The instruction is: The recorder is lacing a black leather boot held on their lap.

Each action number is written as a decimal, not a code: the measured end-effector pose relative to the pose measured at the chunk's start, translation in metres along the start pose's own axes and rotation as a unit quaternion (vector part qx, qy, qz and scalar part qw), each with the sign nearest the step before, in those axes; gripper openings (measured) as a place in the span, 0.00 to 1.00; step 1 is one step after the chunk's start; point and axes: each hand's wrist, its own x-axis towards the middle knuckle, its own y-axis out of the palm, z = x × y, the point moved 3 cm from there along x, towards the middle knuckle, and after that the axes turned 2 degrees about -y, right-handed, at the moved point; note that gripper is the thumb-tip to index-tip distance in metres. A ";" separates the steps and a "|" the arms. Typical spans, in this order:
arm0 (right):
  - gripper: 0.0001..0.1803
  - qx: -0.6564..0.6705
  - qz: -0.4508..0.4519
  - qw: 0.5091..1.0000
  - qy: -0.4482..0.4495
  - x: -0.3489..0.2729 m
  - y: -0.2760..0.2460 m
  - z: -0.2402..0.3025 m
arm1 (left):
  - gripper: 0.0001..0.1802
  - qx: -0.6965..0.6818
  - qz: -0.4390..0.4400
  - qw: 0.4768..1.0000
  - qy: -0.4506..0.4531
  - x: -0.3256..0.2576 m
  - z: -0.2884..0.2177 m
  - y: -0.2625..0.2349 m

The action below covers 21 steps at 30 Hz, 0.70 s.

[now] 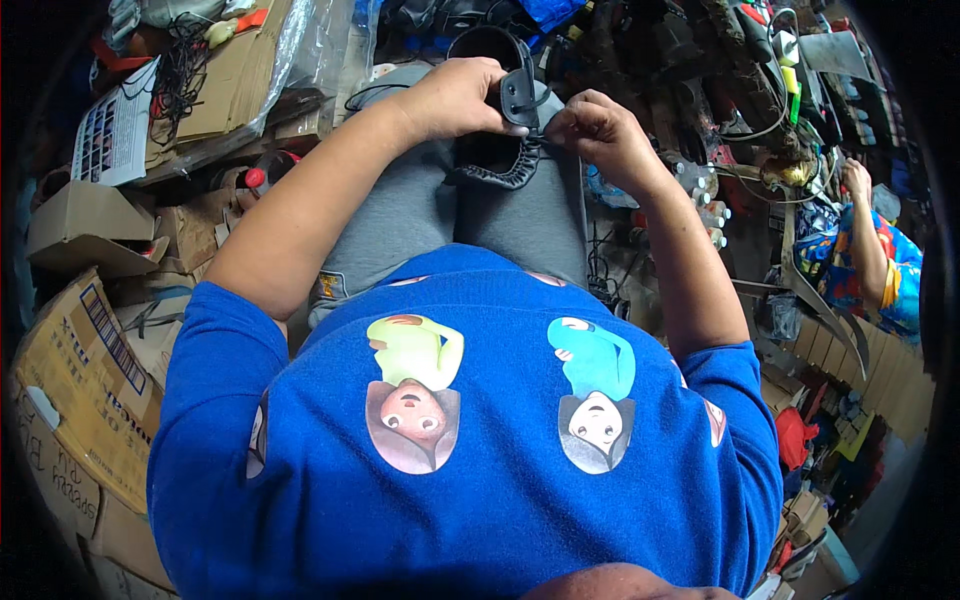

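Note:
Above my knees I hold a black shoe upper (518, 97) with a stitched, gathered edge, an open middle and a flap with small holes. My left hand (460, 97) is closed on its left side, thumb against the flap. Close to the flap's right edge, my right hand (598, 135) has its fingertips pinched together. Whatever lies between those fingertips is too small to make out. The gathered rim of the piece hangs between my thighs, over my grey trousers (400, 212).
Cardboard boxes (95, 228) and flattened cardboard (90, 390) crowd the left side. Several small bottles (712, 212) stand right of my knees. Dark clutter and cables fill the far right. Another person's arm (866, 240) and colourful clothing show at the right edge.

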 end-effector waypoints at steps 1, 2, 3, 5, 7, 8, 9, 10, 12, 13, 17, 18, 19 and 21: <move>0.05 0.021 0.000 1.000 -0.017 0.000 0.003 -0.001 | 0.16 -0.064 0.013 0.997 -0.029 0.002 0.006 0.004; 0.05 0.041 0.000 0.999 -0.035 0.000 0.004 0.000 | 0.14 -0.128 0.025 0.990 -0.057 0.003 0.010 0.007; 0.05 0.041 0.001 0.999 -0.036 0.000 0.005 0.001 | 0.14 -0.128 0.025 0.990 -0.057 0.003 0.011 0.009; 0.09 0.068 -0.009 0.998 0.004 -0.004 0.008 0.003 | 0.12 -0.197 0.044 0.978 -0.046 0.003 0.012 0.012; 0.09 0.053 -0.013 0.998 0.021 -0.008 0.012 -0.001 | 0.12 -0.173 0.050 0.984 -0.017 0.001 0.011 0.010; 0.09 0.064 -0.032 0.997 -0.004 -0.010 0.014 -0.002 | 0.12 -0.149 0.057 0.987 0.013 0.000 0.009 0.009; 0.09 0.076 -0.051 0.995 -0.028 -0.013 0.014 -0.001 | 0.12 -0.149 0.057 0.987 0.014 0.000 0.008 0.008; 0.09 0.075 -0.051 0.995 -0.027 -0.016 0.015 -0.001 | 0.12 -0.136 0.073 0.988 0.024 0.000 0.006 0.007; 0.12 0.036 -0.069 0.996 -0.044 -0.020 0.014 0.008 | 0.13 -0.122 0.088 0.988 0.033 -0.001 0.006 0.007; 0.12 0.036 -0.069 0.996 -0.044 -0.020 0.013 0.010 | 0.12 -0.119 0.093 0.988 0.040 0.000 0.007 0.009; 0.12 -0.113 -0.053 0.987 -0.101 -0.021 0.006 0.028 | 0.11 -0.040 0.119 0.991 0.045 0.001 0.001 0.008; 0.11 -0.163 -0.042 0.978 -0.125 -0.020 0.005 0.036 | 0.11 -0.040 0.119 0.991 0.045 0.001 0.001 0.008; 0.11 -0.163 -0.042 0.978 -0.125 -0.016 0.001 0.044 | 0.11 -0.042 0.116 0.990 0.069 0.001 0.000 0.008; 0.10 -0.320 0.016 0.930 -0.178 -0.014 0.000 0.060 | 0.11 -0.045 0.116 0.988 0.094 0.002 -0.003 0.009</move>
